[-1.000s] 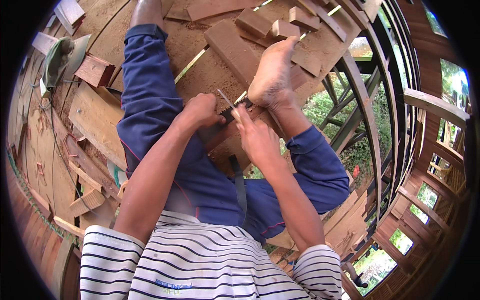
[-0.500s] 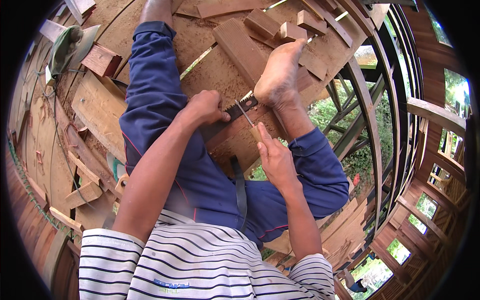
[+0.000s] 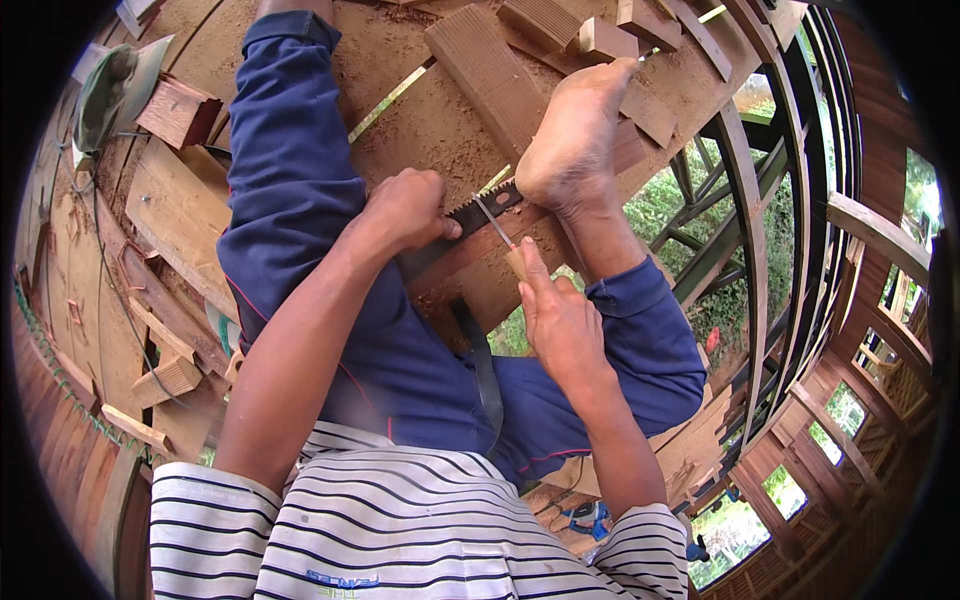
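Observation:
My left hand (image 3: 405, 210) is closed on a black saw blade (image 3: 468, 215), thumb along it, with the toothed edge upward. The blade lies slanted over a reddish wooden board (image 3: 470, 250); its far end reaches my bare right foot (image 3: 570, 140). My right hand (image 3: 560, 325) is wrapped round the wooden handle (image 3: 517, 262) of a thin metal file, whose rod (image 3: 493, 218) crosses the blade's teeth. A dark strap (image 3: 480, 360) hangs down between my legs below the board.
Wooden blocks (image 3: 475, 70) and sawdust cover the platform ahead. A green cap (image 3: 105, 95) and offcuts (image 3: 165, 380) lie left. Right is an open frame (image 3: 735, 180) over greenery. A blue power tool (image 3: 585, 518) sits lower right, and another person (image 3: 697, 550) is partly visible beyond.
Since a second ago my right hand has drawn back toward me and rightward with the file. My left hand stays on the blade. The view has shifted slightly.

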### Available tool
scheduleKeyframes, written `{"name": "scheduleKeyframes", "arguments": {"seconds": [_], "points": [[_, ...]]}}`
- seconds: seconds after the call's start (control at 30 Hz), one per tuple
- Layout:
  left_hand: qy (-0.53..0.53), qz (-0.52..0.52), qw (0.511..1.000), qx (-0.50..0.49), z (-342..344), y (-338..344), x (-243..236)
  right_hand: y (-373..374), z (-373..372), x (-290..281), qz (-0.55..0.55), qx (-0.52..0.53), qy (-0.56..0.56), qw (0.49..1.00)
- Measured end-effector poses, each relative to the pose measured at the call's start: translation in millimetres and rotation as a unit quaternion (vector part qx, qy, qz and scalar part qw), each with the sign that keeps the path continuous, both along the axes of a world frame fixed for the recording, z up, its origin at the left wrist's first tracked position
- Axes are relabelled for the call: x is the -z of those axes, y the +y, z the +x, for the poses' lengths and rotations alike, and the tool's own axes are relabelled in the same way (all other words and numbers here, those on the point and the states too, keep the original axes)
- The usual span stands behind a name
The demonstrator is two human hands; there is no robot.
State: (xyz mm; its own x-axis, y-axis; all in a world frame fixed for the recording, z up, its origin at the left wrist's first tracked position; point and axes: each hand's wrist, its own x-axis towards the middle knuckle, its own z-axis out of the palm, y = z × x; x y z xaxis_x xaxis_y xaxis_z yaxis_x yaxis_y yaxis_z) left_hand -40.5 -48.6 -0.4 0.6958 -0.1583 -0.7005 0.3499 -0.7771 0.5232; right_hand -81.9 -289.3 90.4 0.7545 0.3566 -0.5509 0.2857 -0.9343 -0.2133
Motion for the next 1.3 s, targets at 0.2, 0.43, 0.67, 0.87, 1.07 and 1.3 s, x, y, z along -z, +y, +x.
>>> {"name": "scheduleKeyframes", "arguments": {"seconds": [0.2,0.43,0.67,0.87,1.07,1.3], "points": [[-0.014,0.007,1.000,0.016,2.6,-0.2,7.0,43.6,20.4,25.1,-0.013,-0.009,-0.035,0.999],[-0.030,-0.023,0.998,-0.059,-7.1,1.2,8.6,28.1,25.6,-1.8,0.359,0.026,-0.184,0.915],[-0.008,-0.005,1.000,-0.021,1.6,4.4,5.8,-41.5,-41.3,27.4,0.142,0.000,-0.032,0.989],[-0.049,-0.018,0.998,-0.036,-4.6,6.1,14.3,-30.6,-29.5,22.5,0.172,0.039,-0.061,0.982],[-0.020,-0.011,0.999,-0.026,-0.3,3.4,10.0,-32.3,-18.2,24.5,0.175,0.029,-0.041,0.983],[0.017,-0.017,0.999,-0.021,4.7,3.7,-3.3,-27.5,-12.4,17.0,0.155,0.043,-0.004,0.987]]}}
